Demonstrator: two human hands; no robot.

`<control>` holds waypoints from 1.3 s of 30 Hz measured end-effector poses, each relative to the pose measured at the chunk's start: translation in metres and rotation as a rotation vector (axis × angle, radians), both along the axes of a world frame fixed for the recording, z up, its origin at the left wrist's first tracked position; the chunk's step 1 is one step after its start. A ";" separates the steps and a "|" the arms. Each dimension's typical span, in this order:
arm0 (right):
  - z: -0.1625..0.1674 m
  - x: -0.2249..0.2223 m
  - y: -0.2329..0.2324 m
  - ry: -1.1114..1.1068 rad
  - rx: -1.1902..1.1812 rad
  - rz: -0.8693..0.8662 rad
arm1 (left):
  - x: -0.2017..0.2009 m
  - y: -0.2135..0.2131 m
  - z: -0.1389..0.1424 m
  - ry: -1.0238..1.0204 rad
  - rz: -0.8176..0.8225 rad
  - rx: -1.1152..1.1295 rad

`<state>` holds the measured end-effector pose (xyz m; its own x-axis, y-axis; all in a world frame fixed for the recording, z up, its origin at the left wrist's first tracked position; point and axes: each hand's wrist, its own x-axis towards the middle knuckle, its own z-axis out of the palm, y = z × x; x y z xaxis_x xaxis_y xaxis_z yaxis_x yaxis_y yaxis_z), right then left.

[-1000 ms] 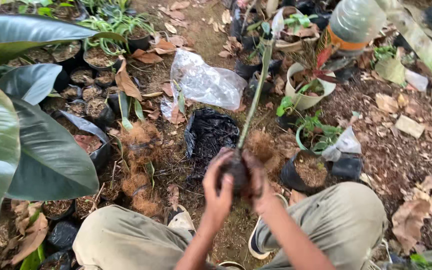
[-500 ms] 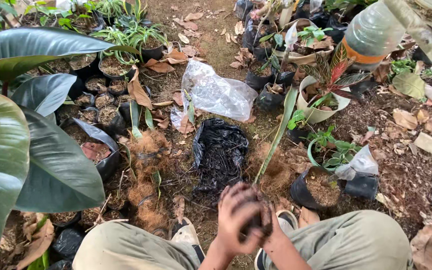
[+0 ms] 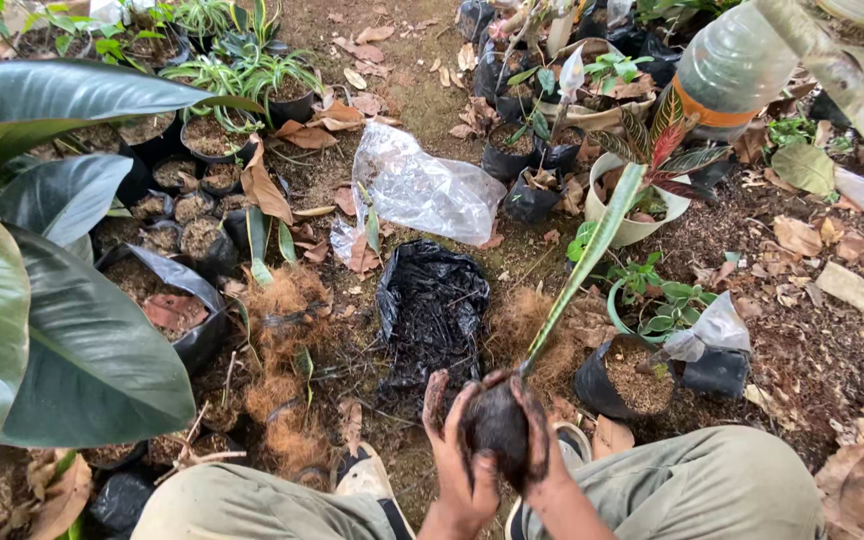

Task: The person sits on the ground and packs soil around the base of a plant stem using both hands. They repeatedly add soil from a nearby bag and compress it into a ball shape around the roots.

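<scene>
Since the earlier frame, the long green leaf point(image 3: 592, 250) had tilted rightward.
Both hands, left hand point(image 3: 452, 450) and right hand point(image 3: 537, 440), cupped its dark soil root ball point(image 3: 495, 425), unpotted; the crumpled black plastic grow bag point(image 3: 432, 315) lay just beyond.

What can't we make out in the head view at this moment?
- Root ball: most of its surface hidden by the left hand and right hand cupped round it.
- Palms of both hands: turned inward or covered with soil.
- Clear plastic bottle: top cut off by the upper edge.
- Large dark green leaves: hide the pots and ground beneath, and run off the left edge.
- Black plastic bag: crumpled, contents not visible.
</scene>
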<state>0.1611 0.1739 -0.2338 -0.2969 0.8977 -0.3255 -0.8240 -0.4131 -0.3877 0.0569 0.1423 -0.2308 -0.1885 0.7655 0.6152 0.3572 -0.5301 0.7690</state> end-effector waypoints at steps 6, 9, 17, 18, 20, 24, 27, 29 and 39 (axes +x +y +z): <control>-0.007 0.011 -0.009 -0.285 -0.091 0.090 | -0.011 0.010 0.006 -0.083 -0.100 -0.053; -0.006 0.007 -0.011 -0.436 -0.125 0.101 | -0.009 0.005 0.013 -0.500 -0.211 -0.366; -0.004 0.009 -0.003 -0.318 -0.197 -0.017 | -0.017 0.007 0.022 0.250 0.020 0.034; -0.005 0.009 -0.004 -0.282 -0.124 0.008 | -0.017 0.012 0.020 0.114 -0.012 -0.018; -0.007 0.008 -0.007 -0.305 -0.049 0.036 | -0.015 0.016 0.017 -0.161 -0.072 -0.132; -0.012 0.005 -0.007 -0.469 -0.283 -0.013 | -0.010 0.009 0.015 -0.926 -0.368 -0.552; -0.015 0.007 -0.003 -0.388 -0.151 -0.060 | -0.012 0.001 0.014 -0.410 -0.272 -0.447; -0.015 0.011 -0.003 -0.351 -0.080 -0.055 | -0.016 0.004 0.011 0.197 0.013 -0.007; -0.018 0.011 -0.008 -0.396 -0.172 -0.004 | -0.012 0.010 0.009 -0.551 -0.239 -0.611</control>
